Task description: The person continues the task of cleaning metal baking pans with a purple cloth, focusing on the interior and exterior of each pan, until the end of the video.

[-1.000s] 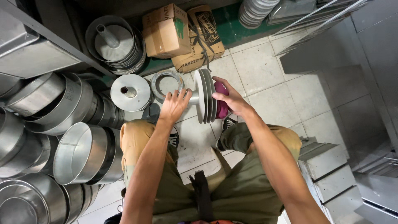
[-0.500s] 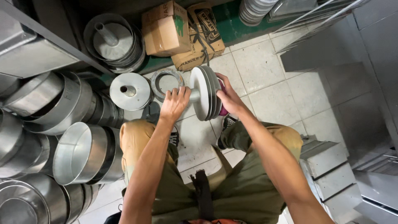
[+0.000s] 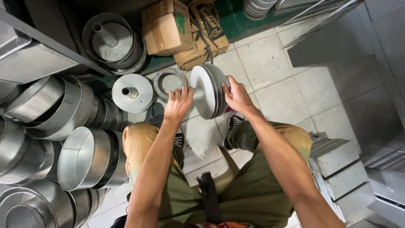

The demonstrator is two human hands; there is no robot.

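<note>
Left hand: left hand (image 3: 179, 102) wrapped around the short centre tube of the stack of metal discs (image 3: 209, 90); grip closed on the tube.
Right hand: right hand (image 3: 237, 96) pressed against the far face of the stack, fingers curled over its rim; grip clamped on the discs.
Held object: stack stands on edge, flat faces turned sideways, held between both hands above the tiled floor (image 3: 274, 67) and above the person's knees.
Relation: tube points toward the left hand; discs sit just left of the right palm.
Nearby: a flat metal ring (image 3: 168, 81) and a lone tubed disc (image 3: 132, 93) lie on the floor just left of the left hand.
Surroundings: round metal pans (image 3: 82, 158) on shelves at left; cardboard boxes (image 3: 168, 27) beyond.
</note>
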